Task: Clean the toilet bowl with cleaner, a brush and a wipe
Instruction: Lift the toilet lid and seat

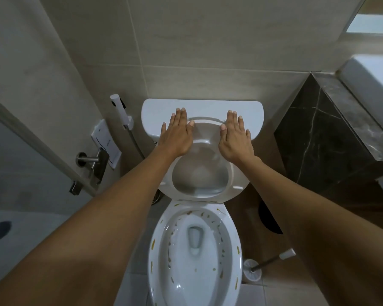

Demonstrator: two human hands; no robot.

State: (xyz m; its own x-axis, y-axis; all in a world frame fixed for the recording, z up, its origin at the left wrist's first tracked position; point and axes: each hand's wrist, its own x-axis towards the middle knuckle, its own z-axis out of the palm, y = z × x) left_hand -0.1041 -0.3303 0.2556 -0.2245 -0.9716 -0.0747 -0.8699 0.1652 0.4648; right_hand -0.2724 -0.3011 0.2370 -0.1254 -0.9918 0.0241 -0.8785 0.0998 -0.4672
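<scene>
Two flat, empty hands, left hand [176,134], right hand [235,138], one raised seat [231,173], one soiled bowl [228,246]

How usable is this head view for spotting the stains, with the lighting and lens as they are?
Head view: dim, flat light with a greenish cast, no harsh glare; the stains on the toilet bowl rim read clearly. Wide-angle distortion swells the forearms and bends the wall lines. The left hand and right hand are sharp on the raised seat; the brush is soft near the edge.

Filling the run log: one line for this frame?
stage: seat up | left hand: flat on seat | right hand: flat on seat | bowl: stained | brush: in holder, floor
</scene>
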